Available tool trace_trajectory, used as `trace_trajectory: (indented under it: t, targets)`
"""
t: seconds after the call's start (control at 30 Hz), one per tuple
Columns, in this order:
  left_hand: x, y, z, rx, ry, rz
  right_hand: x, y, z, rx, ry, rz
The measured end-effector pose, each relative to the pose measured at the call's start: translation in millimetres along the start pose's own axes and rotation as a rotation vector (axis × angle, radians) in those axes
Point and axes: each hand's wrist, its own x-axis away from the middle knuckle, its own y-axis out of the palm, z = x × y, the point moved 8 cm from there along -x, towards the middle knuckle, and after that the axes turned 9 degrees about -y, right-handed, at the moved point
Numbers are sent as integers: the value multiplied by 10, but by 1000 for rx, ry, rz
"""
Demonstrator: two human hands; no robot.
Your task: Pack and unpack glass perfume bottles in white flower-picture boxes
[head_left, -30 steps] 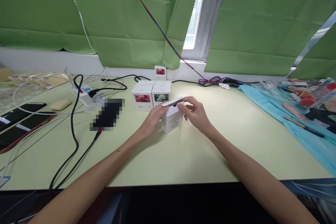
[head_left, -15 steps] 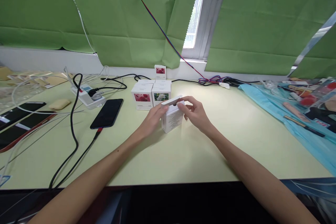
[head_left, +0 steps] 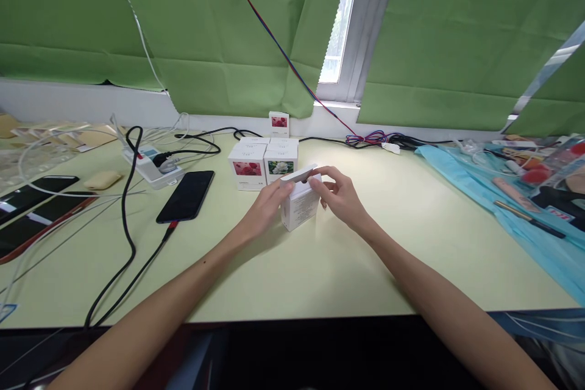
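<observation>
Overhead and behind, green curtains (head_left: pixel 219 18) cover most of the wall. Below them spreads a pale table (head_left: pixel 388 280), with a light-blue sheet (head_left: pixel 543 247) along its right side. Flower-printed boxes (head_left: pixel 247 177) stand clustered toward the back, just beyond the left hand (head_left: pixel 267 204). Left of them lie a white power strip (head_left: pixel 153 167) and a black phone (head_left: pixel 186 196), a cable plugged into its near end. Near the table's middle, both hands hold an upright white box (head_left: pixel 301 210): the left clasps its left side, while the right hand (head_left: pixel 340 198) pinches at the top, thumb and bent forefinger beside the raised flap (head_left: pixel 299 175). I cannot tell what the hidden fingertips do.
</observation>
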Motion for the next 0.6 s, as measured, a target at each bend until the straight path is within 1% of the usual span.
trace_trajectory:
  t: [0.23, 0.6]
  targets:
    - [-2, -1, 13, -6, 3, 1, 11, 3, 4, 25, -17, -7]
    - [7, 5, 24, 14, -15, -2, 5, 4, -1, 24, 0, -11]
